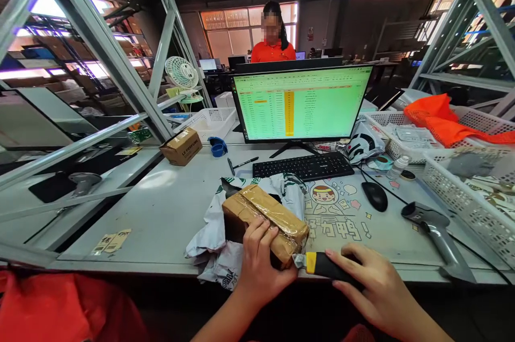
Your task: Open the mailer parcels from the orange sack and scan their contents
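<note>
A brown cardboard box (257,205), wrapped in shiny clear tape, lies tilted near the desk's front edge. My left hand (261,256) grips its near side, fingers over the top and thumb low by the right corner. In my right hand (370,283) is a utility knife (328,266) with a black and yellow handle. Its tip meets the box's lower right corner; how deep the blade sits cannot be made out. Under and behind the box spreads a crumpled white plastic mailing bag (207,237) with green print.
Behind the box stand a keyboard (301,166) and a lit monitor (301,106). To the right are a mouse (374,195), a barcode scanner (440,240) and white baskets (470,202). A small carton (181,146) sits left. A person in red (273,52) is beyond the monitor.
</note>
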`<act>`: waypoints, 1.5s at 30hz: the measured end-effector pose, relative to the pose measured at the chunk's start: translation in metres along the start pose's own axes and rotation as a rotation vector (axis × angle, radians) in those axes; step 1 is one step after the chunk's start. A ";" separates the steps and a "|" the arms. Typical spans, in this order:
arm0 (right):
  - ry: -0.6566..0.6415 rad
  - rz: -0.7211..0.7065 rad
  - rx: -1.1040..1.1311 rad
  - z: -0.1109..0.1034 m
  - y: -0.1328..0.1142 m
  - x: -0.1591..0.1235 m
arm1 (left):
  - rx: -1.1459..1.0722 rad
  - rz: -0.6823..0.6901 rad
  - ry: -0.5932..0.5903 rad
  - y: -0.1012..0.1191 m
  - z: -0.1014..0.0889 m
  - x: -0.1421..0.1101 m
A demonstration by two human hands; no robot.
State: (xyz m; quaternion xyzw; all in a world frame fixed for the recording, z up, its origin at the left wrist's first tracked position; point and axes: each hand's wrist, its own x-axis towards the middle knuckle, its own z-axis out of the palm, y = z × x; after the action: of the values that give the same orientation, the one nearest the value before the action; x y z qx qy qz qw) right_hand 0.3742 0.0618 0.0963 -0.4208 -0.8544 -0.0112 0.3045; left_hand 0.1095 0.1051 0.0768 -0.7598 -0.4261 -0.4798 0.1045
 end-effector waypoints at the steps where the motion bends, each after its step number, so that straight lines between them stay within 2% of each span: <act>1: -0.005 0.009 0.000 0.002 0.008 -0.001 | 0.004 0.002 0.001 0.002 0.001 0.001; 3: 0.004 0.088 -0.020 0.007 0.035 -0.004 | 0.009 0.015 0.007 0.005 0.003 0.002; 6: 0.130 0.367 -0.120 0.010 0.086 -0.015 | -0.004 0.045 0.027 0.005 0.000 -0.002; 9: 0.191 0.522 -0.075 0.010 0.119 -0.031 | -0.089 0.042 -0.001 -0.011 -0.013 -0.011; 11: 0.157 0.533 0.026 0.012 0.121 -0.043 | -0.227 0.046 -0.031 -0.030 -0.031 -0.016; 13: 0.139 0.558 0.093 0.016 0.114 -0.054 | -0.315 0.026 -0.084 -0.050 -0.058 -0.017; 16: 0.165 0.602 0.152 0.027 0.105 -0.066 | -0.202 -0.125 -0.279 -0.067 -0.103 -0.002; 18: 0.180 0.609 0.177 0.035 0.104 -0.068 | -0.048 -0.289 -0.446 -0.065 -0.123 0.021; 20: 0.159 0.582 0.186 0.041 0.104 -0.065 | 0.150 -0.462 -0.607 -0.056 -0.129 0.053; 22: 0.130 0.537 0.193 0.046 0.100 -0.058 | 0.318 -0.537 -0.749 -0.047 -0.123 0.084; 24: 0.128 0.492 0.206 0.050 0.093 -0.051 | 0.320 -0.500 -0.870 -0.046 -0.113 0.107; 26: 0.140 0.454 0.226 0.054 0.086 -0.048 | 0.207 -0.413 -0.941 -0.051 -0.108 0.119; 29: 0.164 0.418 0.256 0.059 0.080 -0.050 | 0.048 -0.308 -0.972 -0.063 -0.109 0.119; 31: 0.183 0.410 0.272 0.063 0.080 -0.053 | -0.017 -0.293 -1.009 -0.066 -0.111 0.115; 34: 0.199 0.382 0.296 0.064 0.076 -0.050 | -0.081 -0.252 -1.089 -0.059 -0.111 0.111; 36: 0.214 0.342 0.315 0.060 0.067 -0.045 | -0.086 -0.132 -1.116 -0.048 -0.110 0.110; 38: 0.232 0.286 0.336 0.052 0.055 -0.038 | -0.068 0.027 -1.077 -0.037 -0.109 0.110; 41: 0.210 0.166 0.359 0.035 0.033 -0.027 | -0.013 0.245 -0.953 -0.024 -0.107 0.108; 43: 0.140 0.083 0.350 0.026 0.020 -0.021 | 0.048 0.329 -0.891 -0.019 -0.103 0.105; 45: 0.062 0.023 0.312 0.021 0.009 -0.015 | 0.080 0.336 -0.839 -0.017 -0.098 0.099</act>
State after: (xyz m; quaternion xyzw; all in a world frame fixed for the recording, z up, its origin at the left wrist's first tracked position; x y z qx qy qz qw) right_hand 0.3770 0.0630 0.0690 -0.3778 -0.8310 0.1121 0.3926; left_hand 0.0522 0.1140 0.2041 -0.9425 -0.3207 -0.0898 0.0284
